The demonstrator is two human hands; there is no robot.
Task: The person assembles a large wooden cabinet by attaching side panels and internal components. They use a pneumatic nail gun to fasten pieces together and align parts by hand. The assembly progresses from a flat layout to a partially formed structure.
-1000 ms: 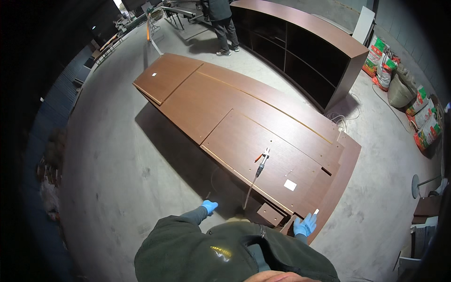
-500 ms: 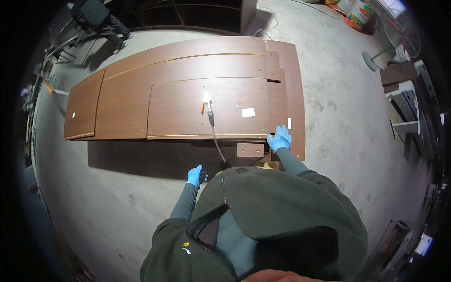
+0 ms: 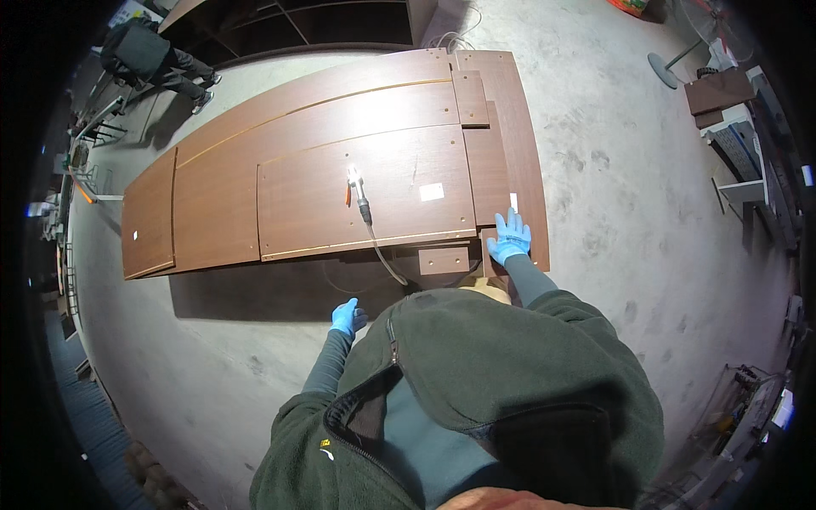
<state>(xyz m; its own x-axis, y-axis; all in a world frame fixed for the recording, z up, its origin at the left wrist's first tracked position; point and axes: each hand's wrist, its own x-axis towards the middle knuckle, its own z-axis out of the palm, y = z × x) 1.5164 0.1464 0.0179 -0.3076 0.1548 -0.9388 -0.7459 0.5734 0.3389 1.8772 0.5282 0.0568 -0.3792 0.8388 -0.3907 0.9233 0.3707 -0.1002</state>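
My right hand (image 3: 510,237) wears a light blue glove and lies with spread fingers on the right end of a stack of brown wood panels (image 3: 365,104). Its fingers reach close to a small white label (image 3: 513,202). Lower left of it, my left hand (image 3: 347,317), also gloved, hangs in front of the stack, apart from it and holding nothing, fingers loosely bent. On the top panel (image 3: 306,183) lies a silver air gun (image 3: 357,189) with an orange lever, its hose (image 3: 382,259) running over the near edge. A small brown board (image 3: 444,260) sits just left of my right hand.
A dark open shelf unit (image 3: 323,25) stands behind the stack. At the far left a person in dark clothes (image 3: 144,55) bends over. Along the right are a fan stand (image 3: 665,70), a brown box (image 3: 718,92) and white shelving (image 3: 741,191). The floor (image 3: 595,212) is grey concrete.
The view has shifted and turned slightly. My right hand has moved a little farther up the right end of the panels, with its fingers still spread. My left hand remains lowered.
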